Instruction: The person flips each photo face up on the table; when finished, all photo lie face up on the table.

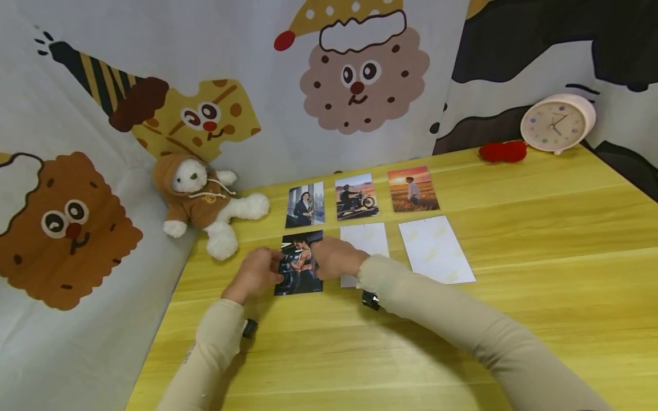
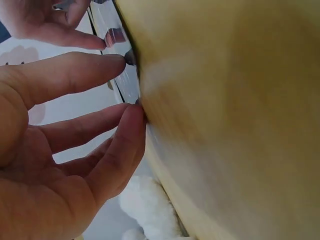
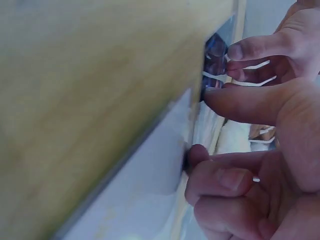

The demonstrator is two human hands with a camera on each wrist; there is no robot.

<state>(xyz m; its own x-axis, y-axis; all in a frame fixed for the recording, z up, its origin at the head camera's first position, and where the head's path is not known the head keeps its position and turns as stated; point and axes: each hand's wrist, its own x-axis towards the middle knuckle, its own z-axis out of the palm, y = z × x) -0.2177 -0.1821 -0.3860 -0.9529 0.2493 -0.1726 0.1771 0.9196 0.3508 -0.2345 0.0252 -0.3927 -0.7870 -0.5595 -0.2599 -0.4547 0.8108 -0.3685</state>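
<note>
Gym picture card (image 1: 299, 265): found face up on the yellow wood-grain table (image 1: 540, 240), at the left end of the lower row, directly between the two hands. Its left edge is met by the thumb and fingertips of the left hand (image 1: 254, 273); in the left wrist view, thumb and forefinger are seen spread apart along the edge, the fingers only gently bent, so the card is touched rather than gripped. Its right edge is met by the right hand (image 1: 336, 258), by which a strip of the picture is covered. In the right wrist view, thumb and forefinger are set apart and the other fingers are bent more; whether the card is pinched there cannot be told.

Just right of this card, a middle white card (image 1: 367, 237) is partly hidden by the right hand and wrist. A second white card (image 1: 438, 251) is seen whole, farther right.

Upper row, left to right: suit picture card (image 1: 305, 205), motorcycle picture card (image 1: 357, 197), sunset picture card (image 1: 413, 190), all face up.

A plush toy (image 1: 208, 197) in a brown hoodie is seated near the left hand, beyond it. A round clock (image 1: 557, 124) and a red object (image 1: 502, 152) are placed at the far right.
</note>
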